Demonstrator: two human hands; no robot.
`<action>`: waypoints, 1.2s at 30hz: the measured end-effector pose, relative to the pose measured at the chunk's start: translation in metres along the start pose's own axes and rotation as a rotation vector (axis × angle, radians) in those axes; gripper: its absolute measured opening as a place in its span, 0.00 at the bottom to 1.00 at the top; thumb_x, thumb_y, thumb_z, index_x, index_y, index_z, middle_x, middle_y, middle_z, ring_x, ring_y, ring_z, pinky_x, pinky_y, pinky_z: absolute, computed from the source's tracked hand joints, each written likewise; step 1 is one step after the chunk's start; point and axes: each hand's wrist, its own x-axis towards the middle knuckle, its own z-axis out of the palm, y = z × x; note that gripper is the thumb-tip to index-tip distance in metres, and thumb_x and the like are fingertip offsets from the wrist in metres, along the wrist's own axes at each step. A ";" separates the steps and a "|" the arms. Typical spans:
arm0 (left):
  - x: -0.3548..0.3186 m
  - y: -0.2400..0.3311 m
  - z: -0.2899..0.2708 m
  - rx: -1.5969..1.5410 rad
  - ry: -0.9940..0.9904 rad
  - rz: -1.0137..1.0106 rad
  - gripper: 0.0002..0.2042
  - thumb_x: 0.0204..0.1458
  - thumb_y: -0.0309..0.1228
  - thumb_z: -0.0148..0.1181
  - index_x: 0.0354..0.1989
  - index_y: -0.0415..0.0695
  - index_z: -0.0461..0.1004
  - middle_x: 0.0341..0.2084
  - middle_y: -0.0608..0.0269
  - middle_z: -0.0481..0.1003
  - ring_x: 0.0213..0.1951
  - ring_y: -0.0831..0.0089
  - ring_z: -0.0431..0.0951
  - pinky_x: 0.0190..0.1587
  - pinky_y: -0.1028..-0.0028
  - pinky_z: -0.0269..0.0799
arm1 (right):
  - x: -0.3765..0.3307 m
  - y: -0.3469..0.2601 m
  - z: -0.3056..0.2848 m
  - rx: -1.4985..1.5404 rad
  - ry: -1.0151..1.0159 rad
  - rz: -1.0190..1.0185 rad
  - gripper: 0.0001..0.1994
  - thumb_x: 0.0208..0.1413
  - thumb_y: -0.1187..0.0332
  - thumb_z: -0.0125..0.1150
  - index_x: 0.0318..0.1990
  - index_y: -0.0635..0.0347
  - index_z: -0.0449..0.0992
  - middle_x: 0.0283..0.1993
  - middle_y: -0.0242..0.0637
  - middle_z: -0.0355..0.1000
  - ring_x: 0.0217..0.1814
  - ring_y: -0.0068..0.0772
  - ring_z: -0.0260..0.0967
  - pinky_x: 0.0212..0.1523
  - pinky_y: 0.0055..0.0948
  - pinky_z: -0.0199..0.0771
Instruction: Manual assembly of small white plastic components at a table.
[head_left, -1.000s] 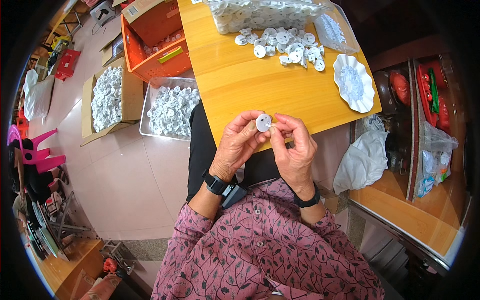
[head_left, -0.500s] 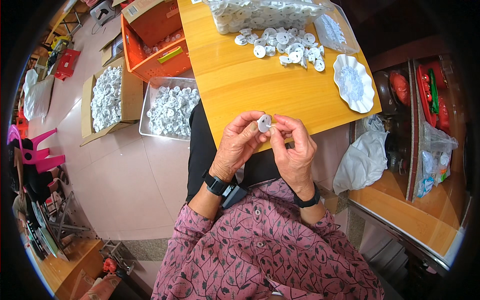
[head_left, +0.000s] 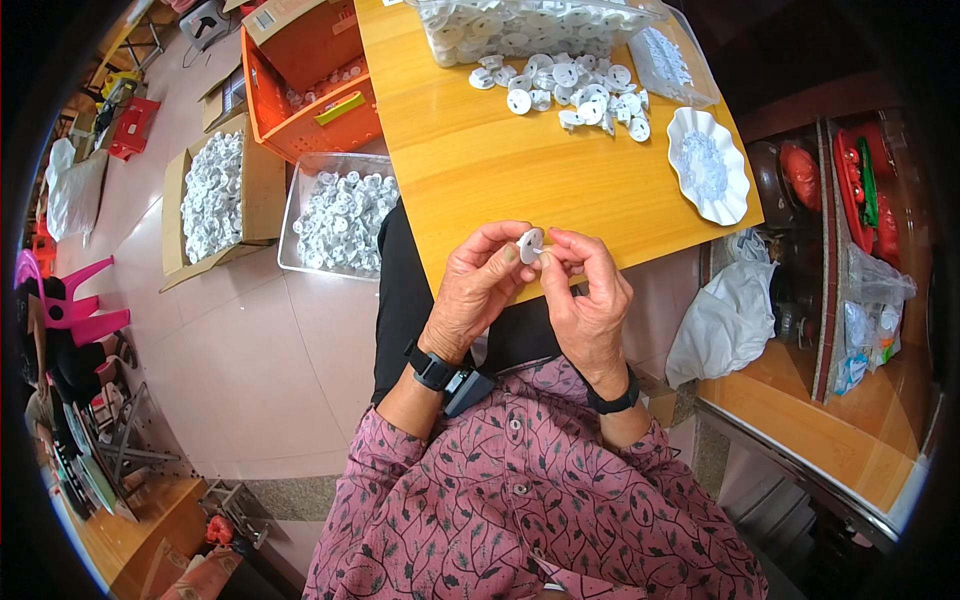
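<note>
A small round white plastic part (head_left: pixel 531 246) with a dark opening in its face is pinched between the thumb and fingers of my left hand (head_left: pixel 478 282), over the table's near edge. From the other side my right hand (head_left: pixel 590 295) meets the part's rim, thumb and fingertips pressed together. Anything tiny inside that right pinch is too small to make out. Farther off on the yellow wooden table (head_left: pixel 480 170) lies a loose heap of similar white parts (head_left: pixel 585 90). A scalloped white dish (head_left: pixel 708 165) at the table's right holds small clear pieces.
A clear bin of white parts (head_left: pixel 530 30) and a clear tray (head_left: pixel 675 65) stand at the table's back. Left on the floor are another filled clear bin (head_left: pixel 340 222), a filled cardboard box (head_left: pixel 213 200) and an orange crate (head_left: pixel 312 130). Shelving (head_left: pixel 825 260) stands right.
The white part has turned slightly between my fingers, its face angled a little differently. Both hands keep almost the same place.
</note>
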 end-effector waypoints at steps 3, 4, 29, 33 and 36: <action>0.000 0.000 -0.001 0.005 0.004 -0.003 0.12 0.60 0.25 0.57 0.52 0.38 0.71 0.45 0.58 0.75 0.39 0.73 0.75 0.46 0.73 0.75 | 0.000 -0.001 0.000 -0.005 -0.002 0.002 0.12 0.52 0.82 0.61 0.45 0.64 0.74 0.33 0.39 0.74 0.31 0.28 0.76 0.33 0.25 0.78; 0.000 0.000 -0.001 0.007 0.005 -0.007 0.13 0.60 0.25 0.57 0.52 0.38 0.72 0.45 0.58 0.75 0.39 0.73 0.75 0.46 0.73 0.75 | 0.000 -0.001 0.000 -0.011 -0.004 0.003 0.12 0.52 0.82 0.61 0.45 0.64 0.74 0.33 0.39 0.74 0.31 0.29 0.76 0.32 0.26 0.78; 0.001 -0.002 -0.001 0.053 0.043 0.014 0.12 0.60 0.24 0.57 0.51 0.37 0.73 0.43 0.59 0.76 0.38 0.74 0.75 0.47 0.73 0.74 | -0.002 0.002 -0.007 -0.086 -0.094 0.014 0.06 0.54 0.79 0.60 0.39 0.65 0.73 0.34 0.43 0.72 0.30 0.36 0.75 0.30 0.28 0.76; 0.001 -0.002 -0.001 0.061 0.048 0.021 0.12 0.60 0.24 0.57 0.51 0.37 0.73 0.43 0.59 0.76 0.37 0.74 0.75 0.47 0.73 0.74 | 0.000 0.001 -0.006 -0.079 -0.108 0.036 0.05 0.54 0.79 0.61 0.37 0.65 0.72 0.34 0.42 0.71 0.29 0.36 0.75 0.29 0.28 0.76; 0.002 -0.003 -0.002 0.059 0.052 0.024 0.12 0.59 0.24 0.57 0.51 0.37 0.73 0.43 0.59 0.76 0.37 0.74 0.75 0.46 0.73 0.74 | 0.000 0.001 -0.005 -0.082 -0.104 0.034 0.05 0.54 0.79 0.61 0.37 0.65 0.71 0.33 0.42 0.70 0.29 0.36 0.75 0.28 0.29 0.76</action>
